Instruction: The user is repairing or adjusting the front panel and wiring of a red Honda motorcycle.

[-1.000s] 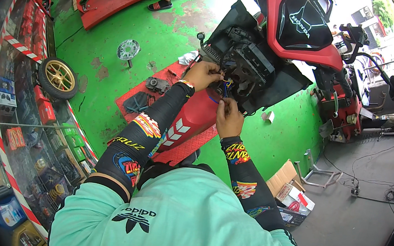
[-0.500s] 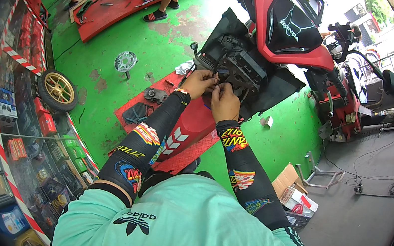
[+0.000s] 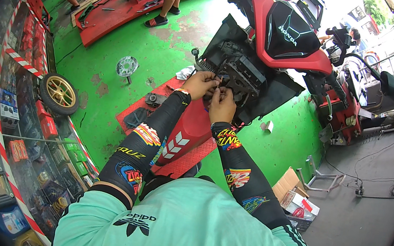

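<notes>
A red and black motorcycle [image 3: 295, 33] stands in front of me, its dark front section [image 3: 247, 69] opened up with inner parts bare. At the left side of this section, my left hand [image 3: 201, 85] is closed in a pinch, fingertips together. Close beside it on the right, my right hand [image 3: 223, 107] is closed too, its fingertips nearly meeting the left ones. Something small and thin, perhaps a wire, seems to be between the fingertips; it is too small to make out. Under my forearms lies a red panel [image 3: 182, 138] with white chevrons.
Left of my left hand, a dark metal part [image 3: 155, 99] rests on a red platform [image 3: 128, 113]. A brake disc [image 3: 127, 66] and a gold-rimmed wheel [image 3: 59, 93] are farther left, near a glass showcase. Two people stand by a red lift [image 3: 115, 21]. Boxes [image 3: 292, 197] sit at right.
Both hands stay at the motorcycle's opened front, fingertips shifting slightly and drawing closer together. The whole view has moved a little. At the far left, a bending person has shifted slightly.
</notes>
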The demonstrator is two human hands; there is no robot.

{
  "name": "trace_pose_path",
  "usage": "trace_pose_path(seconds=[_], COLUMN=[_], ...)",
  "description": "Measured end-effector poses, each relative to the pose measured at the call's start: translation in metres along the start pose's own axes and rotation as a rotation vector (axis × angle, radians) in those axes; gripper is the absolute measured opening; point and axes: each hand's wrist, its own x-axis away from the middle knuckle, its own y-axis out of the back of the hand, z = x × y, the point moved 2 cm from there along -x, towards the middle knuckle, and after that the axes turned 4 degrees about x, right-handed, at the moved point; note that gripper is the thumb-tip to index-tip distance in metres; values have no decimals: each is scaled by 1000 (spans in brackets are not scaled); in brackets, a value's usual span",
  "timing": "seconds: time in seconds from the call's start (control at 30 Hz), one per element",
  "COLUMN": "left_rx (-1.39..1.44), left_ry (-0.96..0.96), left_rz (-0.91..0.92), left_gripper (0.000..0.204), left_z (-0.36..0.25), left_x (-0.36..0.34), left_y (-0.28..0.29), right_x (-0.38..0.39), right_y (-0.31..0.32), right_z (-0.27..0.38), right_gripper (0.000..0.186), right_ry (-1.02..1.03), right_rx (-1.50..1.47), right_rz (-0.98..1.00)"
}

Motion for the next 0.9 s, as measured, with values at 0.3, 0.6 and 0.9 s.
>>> trace_pose_path(seconds=[0.3, 0.6, 0.9], left_rx=[-70, -657, -593], left_ry=[-35, -148, -207], left_rz=[-63, -383, -445], left_gripper=[19, 12, 17], left_z=[-2, -21, -15], left_x=[-6, -3, 0], left_y=[-3, -16, -17], right_x=[-6, 21, -132], right_y=[-3, 35, 357], right_z=[-6, 39, 36], right_gripper=[25, 21, 49], right_ry=[-2, -91, 450], right_rx=[0, -182, 831], right_rz=[-51, 109, -584])
